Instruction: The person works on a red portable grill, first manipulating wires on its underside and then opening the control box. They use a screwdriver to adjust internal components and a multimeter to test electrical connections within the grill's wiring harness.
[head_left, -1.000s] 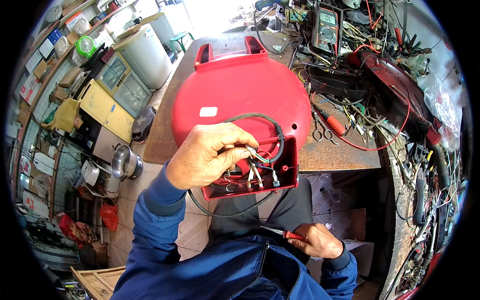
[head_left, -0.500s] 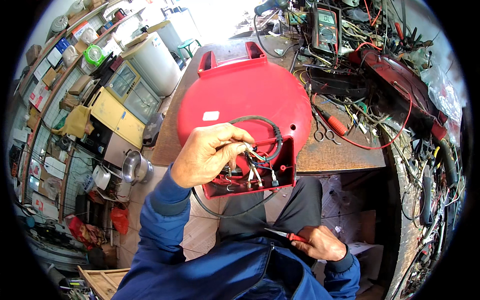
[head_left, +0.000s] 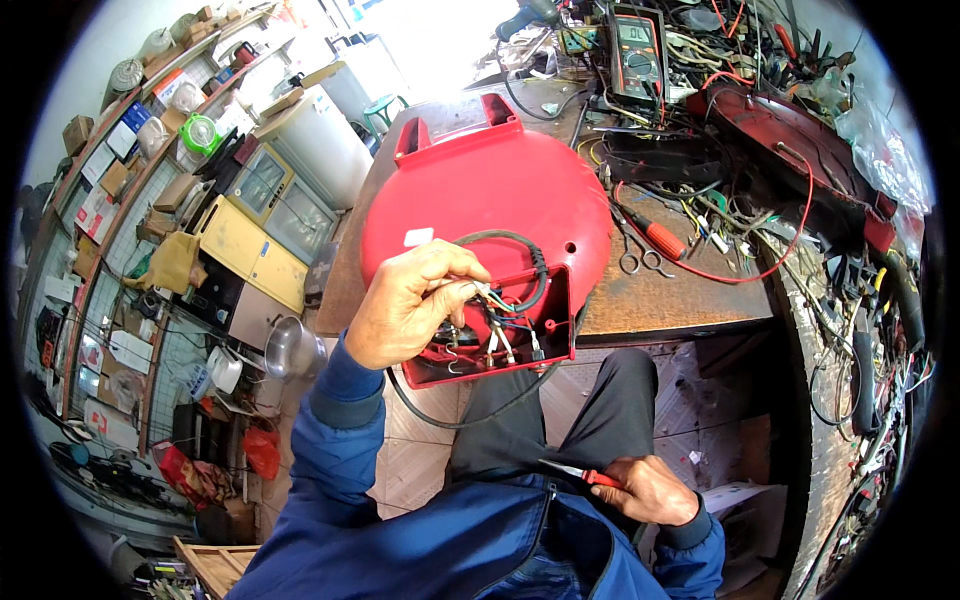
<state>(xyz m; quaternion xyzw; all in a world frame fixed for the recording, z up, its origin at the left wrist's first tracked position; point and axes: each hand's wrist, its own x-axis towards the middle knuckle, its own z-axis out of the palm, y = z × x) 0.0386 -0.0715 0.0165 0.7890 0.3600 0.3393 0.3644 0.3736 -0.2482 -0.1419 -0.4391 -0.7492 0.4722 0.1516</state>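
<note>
A round red plastic appliance housing lies on the wooden bench, its open wiring box facing me and overhanging the near edge. My left hand is closed in a pinch on wires at the box opening; its fingers partly hide them. Several white-sleeved leads with metal terminals hang inside the box. A black power cord loops below it. Low over my lap, my right hand is closed around red-handled needle-nose pliers, their pointed tip toward the left.
Scissors and a red test probe lie right of the housing on the bench. A multimeter stands behind, among tangled wires. Another red shell part lies at the right. Crowded shelves line the left wall.
The whole view has shifted and tilted slightly. My left hand still pinches the wires at the box, and my right hand keeps the pliers over my lap.
</note>
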